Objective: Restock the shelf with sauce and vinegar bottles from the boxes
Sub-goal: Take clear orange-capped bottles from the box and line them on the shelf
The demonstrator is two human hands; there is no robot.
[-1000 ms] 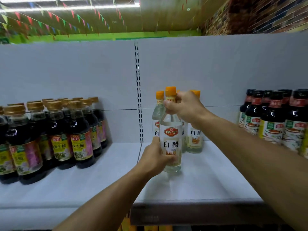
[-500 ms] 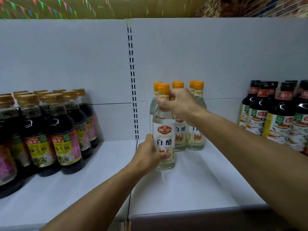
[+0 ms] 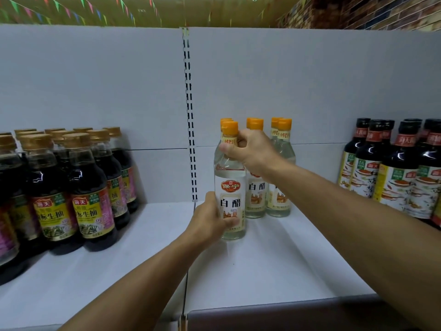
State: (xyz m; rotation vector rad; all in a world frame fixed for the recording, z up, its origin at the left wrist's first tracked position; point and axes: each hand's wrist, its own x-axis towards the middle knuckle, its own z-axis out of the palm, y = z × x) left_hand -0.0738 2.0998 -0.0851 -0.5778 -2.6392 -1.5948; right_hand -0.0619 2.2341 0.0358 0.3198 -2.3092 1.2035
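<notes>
A clear white-vinegar bottle (image 3: 230, 187) with an orange cap stands upright on the white shelf (image 3: 274, 259), in the middle of the view. My right hand (image 3: 250, 150) grips its neck just under the cap. My left hand (image 3: 210, 222) holds its lower body, thumb across the label. Behind it stand several more vinegar bottles (image 3: 279, 177) of the same kind in rows against the back panel.
Dark soy-sauce bottles with gold caps (image 3: 90, 194) crowd the left of the shelf. Dark bottles with black caps (image 3: 393, 177) fill the right. Bare shelf lies in front of the vinegar bottles, up to the grey front edge (image 3: 286, 316).
The held bottle has gone a little farther back toward the row and now stands on the shelf. Both hands keep their grip. My head has tilted down and moved closer.
</notes>
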